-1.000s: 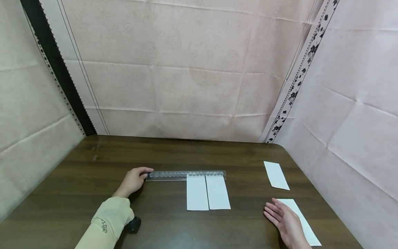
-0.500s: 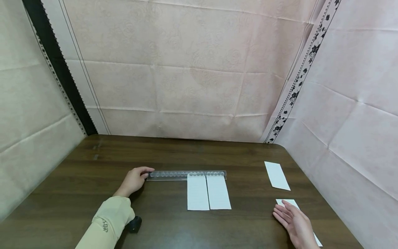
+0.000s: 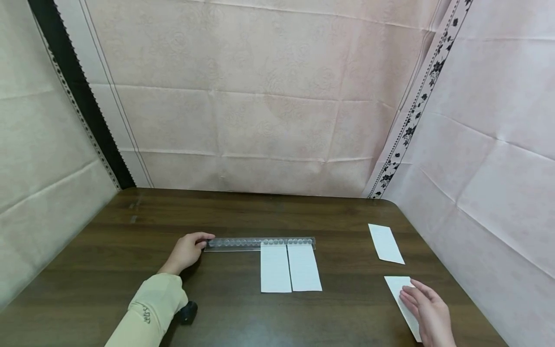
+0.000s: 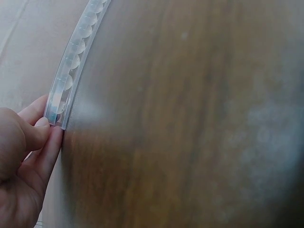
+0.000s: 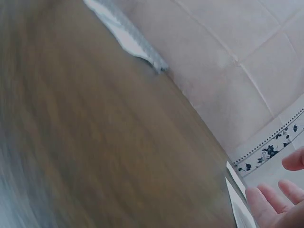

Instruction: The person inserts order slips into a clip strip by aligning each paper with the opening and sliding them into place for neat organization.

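A: What does the left grip (image 3: 186,251) have?

B: One end of a clear plastic ruler (image 3: 243,245), pinched between thumb and fingers; the left wrist view shows it best.

A: And the right grip (image 3: 429,311)?

B: Holding nothing that I can see. The right wrist view has the thumb standing apart from loosely bent fingers. It is over the near slip (image 3: 395,285) of white paper, covering part of it. I can't tell whether they touch.

A: Where does the ruler lie, exactly?

B: Crosswise on the desk (image 3: 225,301), reaching from the left grip to the upper ends of two more slips. The left slip (image 3: 275,270) and right slip (image 3: 305,270) lie side by side with a thin dark line between them; their tops overlap the ruler.

A: How would it handle?

B: Light, I'd judge, fairly stiff, with a little flex along its length and a smooth, slippery face. The end is a sensible place to hold, though a hold at one end alone could let the other swing.

A: And the paper?

B: Thin, nearly weightless and easily creased, I'd think. Better slid with a flat fingertip, or taken by an edge.

A: Anything farther out?

B: The far slip (image 3: 386,244), beyond the near one, then pale fabric (image 3: 277,120) hanging behind the desk.
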`<state>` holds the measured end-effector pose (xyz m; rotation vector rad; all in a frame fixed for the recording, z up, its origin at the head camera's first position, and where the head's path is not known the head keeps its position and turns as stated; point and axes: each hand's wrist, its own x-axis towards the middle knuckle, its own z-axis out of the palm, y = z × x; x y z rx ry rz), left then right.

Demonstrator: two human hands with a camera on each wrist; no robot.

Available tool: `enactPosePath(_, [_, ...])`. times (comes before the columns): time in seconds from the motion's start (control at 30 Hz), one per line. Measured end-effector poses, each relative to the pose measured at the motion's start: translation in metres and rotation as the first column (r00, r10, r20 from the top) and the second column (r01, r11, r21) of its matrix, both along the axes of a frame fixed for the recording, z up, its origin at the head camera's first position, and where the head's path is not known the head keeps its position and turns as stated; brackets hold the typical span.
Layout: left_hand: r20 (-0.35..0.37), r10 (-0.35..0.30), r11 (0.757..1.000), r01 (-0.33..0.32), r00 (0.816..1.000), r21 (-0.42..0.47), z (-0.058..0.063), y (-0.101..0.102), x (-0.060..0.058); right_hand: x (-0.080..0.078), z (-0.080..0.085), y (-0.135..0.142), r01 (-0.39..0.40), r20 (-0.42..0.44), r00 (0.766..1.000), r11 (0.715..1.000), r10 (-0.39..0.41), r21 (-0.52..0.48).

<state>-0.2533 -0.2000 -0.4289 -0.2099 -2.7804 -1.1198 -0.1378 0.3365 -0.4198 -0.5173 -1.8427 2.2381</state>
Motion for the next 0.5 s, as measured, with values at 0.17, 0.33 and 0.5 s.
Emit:
enactPosePath(0.17, [-0.006, -0.002, 1.0, 0.002, 1.0, -0.005, 0.0, 0.0, 0.0, -0.002, 0.003, -0.002, 0.05, 0.099, 0.991, 0.928, -0.093, 0.369])
enactPosePath(0.33, [-0.006, -0.002, 1.0, 0.002, 1.0, 0.0, -0.001, 0.0, 0.0, 0.002, 0.007, -0.003, 0.004, 0.117, 0.986, 0.715, -0.119, 0.699])
enactPosePath(0.5, [0.002, -0.003, 1.0, 0.003, 1.0, 0.004, -0.002, 0.0, 0.0, 0.002, 0.012, 0.004, -0.117, 0.176, 0.983, 0.536, -0.058, 0.836])
